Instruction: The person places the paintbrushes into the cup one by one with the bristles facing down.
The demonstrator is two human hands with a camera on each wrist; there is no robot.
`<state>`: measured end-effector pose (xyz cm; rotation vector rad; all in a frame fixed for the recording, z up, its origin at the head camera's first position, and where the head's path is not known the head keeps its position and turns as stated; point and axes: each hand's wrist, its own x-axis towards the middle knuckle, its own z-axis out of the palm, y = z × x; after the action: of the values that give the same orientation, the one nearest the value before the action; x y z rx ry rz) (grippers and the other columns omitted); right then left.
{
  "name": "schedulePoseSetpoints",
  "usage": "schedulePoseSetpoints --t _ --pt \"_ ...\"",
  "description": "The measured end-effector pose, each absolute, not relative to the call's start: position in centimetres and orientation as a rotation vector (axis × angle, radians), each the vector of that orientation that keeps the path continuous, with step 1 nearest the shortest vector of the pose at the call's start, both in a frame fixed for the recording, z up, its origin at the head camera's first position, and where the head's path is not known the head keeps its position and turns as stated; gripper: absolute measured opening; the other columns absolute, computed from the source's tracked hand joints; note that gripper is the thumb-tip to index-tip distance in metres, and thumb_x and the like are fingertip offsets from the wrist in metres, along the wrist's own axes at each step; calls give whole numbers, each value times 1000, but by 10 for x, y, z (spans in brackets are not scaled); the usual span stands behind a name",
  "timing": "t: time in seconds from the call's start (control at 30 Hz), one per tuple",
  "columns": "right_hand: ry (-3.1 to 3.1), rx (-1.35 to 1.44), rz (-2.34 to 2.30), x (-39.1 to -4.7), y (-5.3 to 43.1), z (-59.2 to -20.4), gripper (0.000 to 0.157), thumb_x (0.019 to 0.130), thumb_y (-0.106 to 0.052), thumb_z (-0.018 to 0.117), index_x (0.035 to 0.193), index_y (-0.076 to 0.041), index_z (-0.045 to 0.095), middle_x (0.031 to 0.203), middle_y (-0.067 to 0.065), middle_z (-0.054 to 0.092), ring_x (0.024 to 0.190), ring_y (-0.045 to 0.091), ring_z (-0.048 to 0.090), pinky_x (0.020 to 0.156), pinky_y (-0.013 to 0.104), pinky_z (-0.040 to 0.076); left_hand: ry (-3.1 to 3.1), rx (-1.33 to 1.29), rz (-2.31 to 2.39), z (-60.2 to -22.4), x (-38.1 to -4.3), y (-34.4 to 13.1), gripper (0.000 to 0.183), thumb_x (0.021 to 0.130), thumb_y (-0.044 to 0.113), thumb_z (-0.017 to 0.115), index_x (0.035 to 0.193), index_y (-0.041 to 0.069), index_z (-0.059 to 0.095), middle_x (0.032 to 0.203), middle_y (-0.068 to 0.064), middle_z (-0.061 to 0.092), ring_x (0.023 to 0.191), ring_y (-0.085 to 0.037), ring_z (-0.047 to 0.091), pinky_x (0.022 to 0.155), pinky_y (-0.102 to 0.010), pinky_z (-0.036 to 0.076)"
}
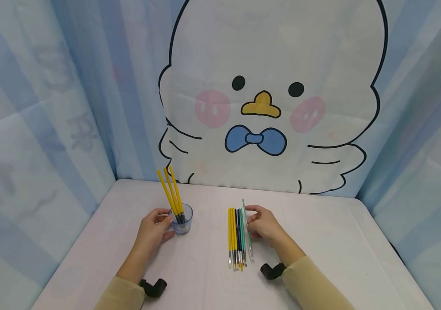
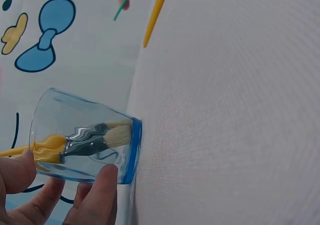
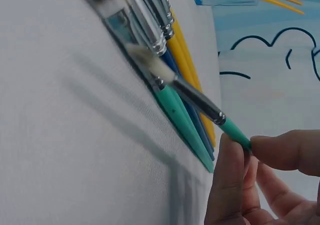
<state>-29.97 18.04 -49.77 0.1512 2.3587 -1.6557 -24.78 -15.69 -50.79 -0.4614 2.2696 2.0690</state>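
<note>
My left hand (image 1: 151,231) holds a clear bluish cup (image 1: 182,227) at its side, thumb and fingers around the wall in the left wrist view. Three yellow-handled paintbrushes (image 1: 172,192) lean in the cup, bristles down, visible through its wall. Between thumb and fingers, my right hand (image 1: 265,224) pinches a thin green paintbrush (image 3: 199,98) by its handle. That brush is raised over the table, its pale bristles pointing toward me. Just left of it lies a row of paintbrushes (image 1: 235,232) with yellow, dark blue and green handles, side by side, bristle ends nearer me.
Everything stands on a table with a pale cloth (image 1: 205,258). Behind it hangs a curtain (image 1: 259,172) printed with a big white cartoon bird. Striped blue curtains (image 1: 50,129) close off both sides. A black fitting (image 1: 153,288) sits at each wrist.
</note>
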Motion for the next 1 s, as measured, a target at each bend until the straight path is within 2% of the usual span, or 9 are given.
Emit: schedulePoseSetpoints --t 0.13,0.27,0.67,1.0 --pt "2309 126 -1760 -298 175 -494 72 85 12 71 151 -15 58 97 8 62 77 19 60 62 28 61 2267 -457 2074 -507 -247 -157 37 110 16 63 144 5 58 135 -23 56 114 -31 63 93 -41 68" --pt "2299 109 -1826 -293 166 -489 72 86 12 70 152 -15 57 101 9 62 77 19 59 65 30 64 2270 -445 2076 -508 -247 -157 36 110 15 63 144 4 58 134 -24 56 113 -30 64 93 -41 68" --pt "2283 22 -2071 -290 134 -480 71 88 15 69 150 -19 59 101 8 60 75 15 60 64 28 63 2270 -469 2076 -509 -249 -157 35 110 15 63 143 5 58 134 -23 57 114 -31 64 91 -39 69" --pt "2255 -90 -2270 -289 106 -468 70 90 17 66 150 -17 56 101 6 58 75 12 60 67 25 66 2269 -473 2075 -508 -248 -158 35 110 15 63 143 6 59 134 -23 56 113 -31 64 91 -39 69"
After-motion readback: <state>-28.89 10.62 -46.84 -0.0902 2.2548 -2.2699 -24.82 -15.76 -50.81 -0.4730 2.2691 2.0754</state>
